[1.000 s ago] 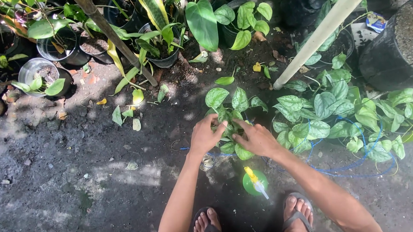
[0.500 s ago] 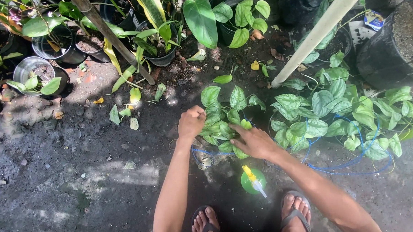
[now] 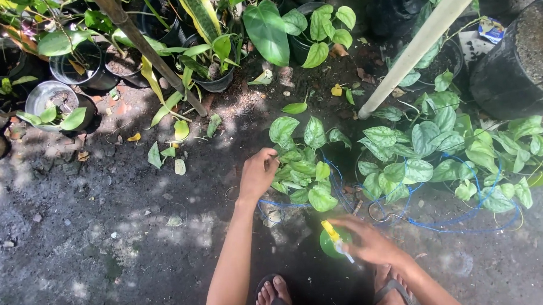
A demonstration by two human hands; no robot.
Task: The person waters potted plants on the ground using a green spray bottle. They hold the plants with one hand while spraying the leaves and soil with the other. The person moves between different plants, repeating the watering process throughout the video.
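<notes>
The dark ground [image 3: 106, 236] fills most of the view, damp-looking and flecked with sunlight. A white pole [image 3: 421, 42] slants from the top right corner down to its foot, just right of and above the small pothos [image 3: 302, 163] that sits near the middle. A brown pole [image 3: 150, 51] slants the other way, well to the upper left of that pothos. A big black pot [image 3: 515, 66] stands far to its upper right. A larger pothos [image 3: 446, 146] spreads just to the right of the small pothos, leaves almost meeting. Blue wire [image 3: 460, 227] loops on the ground under both plants, running below and to the right of the small pothos. More potted plants [image 3: 214, 52] line the top edge above it, and a grey pot [image 3: 50, 97] sits far to its left. Loose fallen leaves [image 3: 169, 153] lie on the ground to the left of the small pothos.

The left hand [image 3: 258, 174] is at the left edge of the small pothos, fingers curled in and pinched at the leaves there. The right hand [image 3: 368, 239] is below and to the right of the small pothos, fingers loosely spread and reaching onto the green spray bottle [image 3: 332, 240], which stands on the ground just below the plant; its yellow nozzle [image 3: 330, 230] is beside the fingertips. Whether the hand grips the bottle I cannot tell. Two sandalled feet [image 3: 273, 297] show at the bottom edge, below the bottle.
</notes>
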